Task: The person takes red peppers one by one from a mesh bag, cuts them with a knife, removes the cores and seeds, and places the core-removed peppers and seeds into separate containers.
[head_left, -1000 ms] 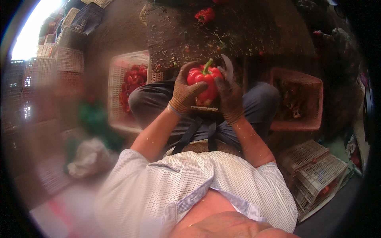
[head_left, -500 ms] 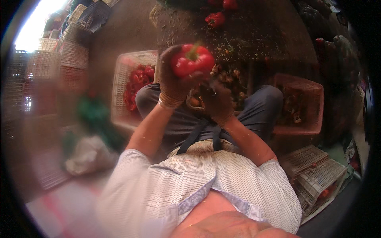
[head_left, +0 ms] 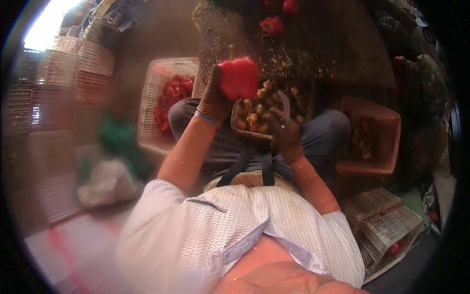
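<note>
Left hand [head_left: 214, 100], gloved, wrapped round a red bell pepper [head_left: 238, 77], raised above the lap, stem up. Right hand [head_left: 285, 132], also gloved, closed on a small knife [head_left: 284, 104], resting at the rim of a shallow basket [head_left: 245, 131] of pepper cores on the knees. Pale crate [head_left: 152, 98] of red peppers just left of the knee.

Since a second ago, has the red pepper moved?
Yes. The red pepper, held in the left hand, has gone left and up, off the lap toward the white crate of peppers; the right hand stays over the basket.
</note>
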